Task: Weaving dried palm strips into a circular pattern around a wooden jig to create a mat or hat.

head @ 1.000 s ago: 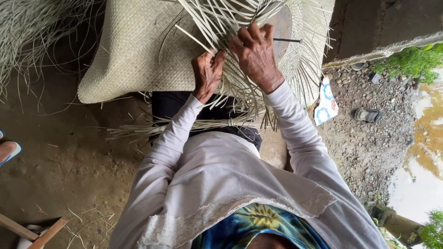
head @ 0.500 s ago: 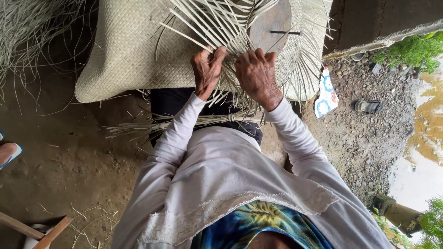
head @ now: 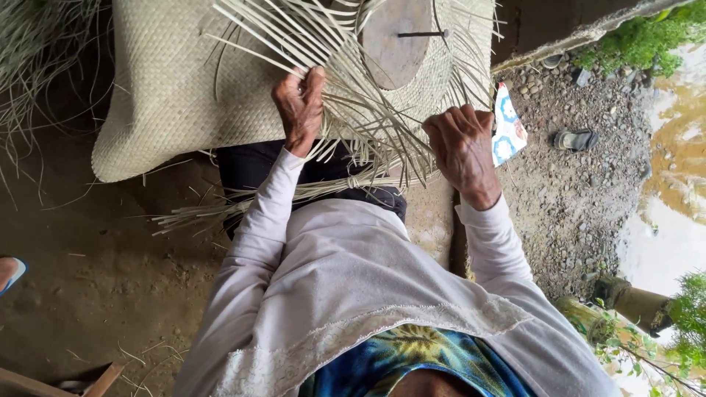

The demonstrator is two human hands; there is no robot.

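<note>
An outdoor rural weaving spot: dirt floor, gravel, puddle, loose straw strips.

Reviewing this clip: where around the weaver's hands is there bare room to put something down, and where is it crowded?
Free: the dirt floor left of the left sleeve, below the woven mat. Crowded: between left hand and right hand, loose strips fan everywhere around the round wooden block.

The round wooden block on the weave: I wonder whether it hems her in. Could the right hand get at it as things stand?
Probably yes: the right hand rests on loose strips just below the round wooden block, with only strips between.
</note>
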